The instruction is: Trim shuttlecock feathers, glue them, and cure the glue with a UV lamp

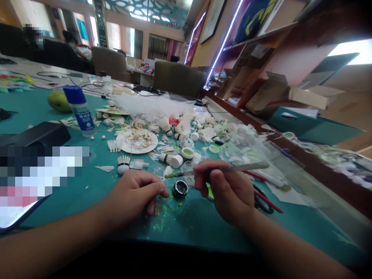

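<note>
My right hand (pixel 228 192) holds a slim brush (pixel 241 167) between thumb and fingers, its green-tinted tip pointing left above the table. Just below and left of that tip is a small open black jar (pixel 180 189) with a pale rim. My left hand (pixel 139 192) rests left of the jar, its fingers curled together; whatever they may pinch is too small to make out. A tiny gold piece (pixel 157 210) lies beside its fingertips. Green specks and glitter are scattered over the teal mat (pixel 186 228) in front of the jar.
Behind the hands lie shuttlecocks (pixel 123 164), a white plate (pixel 138 141) with gold bits, and plastic bags (pixel 151 106). A blue-capped glue bottle (pixel 80 112), a green fruit (pixel 59 101) and a phone stand left. Scissors (pixel 263 201) lie right. People sit far back.
</note>
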Demonstrator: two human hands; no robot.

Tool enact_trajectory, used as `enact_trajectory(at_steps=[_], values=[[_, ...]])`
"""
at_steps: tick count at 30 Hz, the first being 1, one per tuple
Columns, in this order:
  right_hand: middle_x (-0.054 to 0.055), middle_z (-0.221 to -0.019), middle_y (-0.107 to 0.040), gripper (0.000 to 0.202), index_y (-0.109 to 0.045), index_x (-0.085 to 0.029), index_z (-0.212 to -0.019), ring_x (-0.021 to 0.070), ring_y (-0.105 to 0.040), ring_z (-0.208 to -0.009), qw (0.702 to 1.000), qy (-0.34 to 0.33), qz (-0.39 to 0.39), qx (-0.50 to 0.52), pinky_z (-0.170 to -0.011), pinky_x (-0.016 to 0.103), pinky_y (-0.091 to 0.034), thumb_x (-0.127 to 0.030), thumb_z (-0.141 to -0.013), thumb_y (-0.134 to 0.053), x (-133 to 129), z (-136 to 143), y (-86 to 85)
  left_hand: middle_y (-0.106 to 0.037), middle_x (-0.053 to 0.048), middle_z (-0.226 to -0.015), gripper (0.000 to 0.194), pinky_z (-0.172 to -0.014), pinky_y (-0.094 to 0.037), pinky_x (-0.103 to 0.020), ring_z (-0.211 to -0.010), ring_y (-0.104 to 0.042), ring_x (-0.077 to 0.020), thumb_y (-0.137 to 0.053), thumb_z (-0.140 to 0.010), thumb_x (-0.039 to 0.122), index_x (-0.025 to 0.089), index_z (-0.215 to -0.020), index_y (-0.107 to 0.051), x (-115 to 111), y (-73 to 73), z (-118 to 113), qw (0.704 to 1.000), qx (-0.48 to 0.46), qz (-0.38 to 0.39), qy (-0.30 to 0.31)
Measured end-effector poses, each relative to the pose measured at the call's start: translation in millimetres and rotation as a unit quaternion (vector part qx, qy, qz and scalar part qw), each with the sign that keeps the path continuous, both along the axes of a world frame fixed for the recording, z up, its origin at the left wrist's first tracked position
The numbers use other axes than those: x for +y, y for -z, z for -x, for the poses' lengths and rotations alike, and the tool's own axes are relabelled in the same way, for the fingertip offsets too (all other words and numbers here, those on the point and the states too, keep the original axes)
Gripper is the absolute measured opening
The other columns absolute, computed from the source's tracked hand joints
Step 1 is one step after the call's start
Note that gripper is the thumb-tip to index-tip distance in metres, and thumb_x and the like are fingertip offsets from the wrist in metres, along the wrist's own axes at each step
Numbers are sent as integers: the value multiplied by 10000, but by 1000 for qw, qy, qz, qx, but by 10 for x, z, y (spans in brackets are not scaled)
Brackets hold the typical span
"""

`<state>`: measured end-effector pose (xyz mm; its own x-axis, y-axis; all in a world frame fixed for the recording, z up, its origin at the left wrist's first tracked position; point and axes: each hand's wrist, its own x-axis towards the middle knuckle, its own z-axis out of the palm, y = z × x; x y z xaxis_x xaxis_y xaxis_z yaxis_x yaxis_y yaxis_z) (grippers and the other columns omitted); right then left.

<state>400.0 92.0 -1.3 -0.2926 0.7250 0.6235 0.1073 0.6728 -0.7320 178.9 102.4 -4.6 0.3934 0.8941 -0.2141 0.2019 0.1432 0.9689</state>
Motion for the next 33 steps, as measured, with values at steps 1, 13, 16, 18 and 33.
enact_trajectory(at_steps=[1, 13, 16, 18, 33], values=[[-20, -708, -587, 229, -660, -224, -1113, 84, -530, -562, 1000, 3, -2, 1, -511, 205, -430, -296, -1040, -456, 3, 3, 0, -521, 53, -382, 283, -447, -362, -201, -374, -472, -93, -612, -763, 394, 150, -714, -746, -2, -1, 1, 1000, 2, -2, 1], [-16, -704, -597, 220, -666, -221, -1100, 100, -544, -567, 1000, 26, 3, 6, -500, 225, -432, -287, -1032, -468, 31, -2, 1, -513, 54, -389, 273, -466, -345, -214, -398, -460, -103, -608, -790, 384, 167, -715, -756, -25, 4, -10, 999, 24, -33, 3], [-19, -696, -595, 220, -668, -224, -1093, 98, -538, -560, 999, 40, 6, 5, -502, 226, -425, -289, -1033, -467, 40, -9, 6, -515, 53, -393, 280, -470, -338, -213, -404, -460, -101, -605, -798, 384, 164, -712, -756, -23, -3, -6, 999, 27, -44, 7], [-17, -698, -597, 218, -668, -226, -1093, 102, -542, -562, 999, 44, 10, 7, -502, 230, -428, -290, -1032, -469, 45, -16, 9, -523, 50, -399, 284, -474, -337, -213, -408, -462, -101, -603, -803, 385, 161, -721, -758, -24, -8, -1, 998, 29, -51, 11], [4, -697, -610, 222, -671, -225, -1072, 124, -547, -551, 997, 79, -18, 17, -484, 245, -440, -315, -1021, -474, -34, 22, -37, -498, 60, -377, 265, -464, -337, -209, -390, -438, -92, -613, -785, 367, 149, -713, -745, -16, 18, 12, 1000, 4, -17, 6]])
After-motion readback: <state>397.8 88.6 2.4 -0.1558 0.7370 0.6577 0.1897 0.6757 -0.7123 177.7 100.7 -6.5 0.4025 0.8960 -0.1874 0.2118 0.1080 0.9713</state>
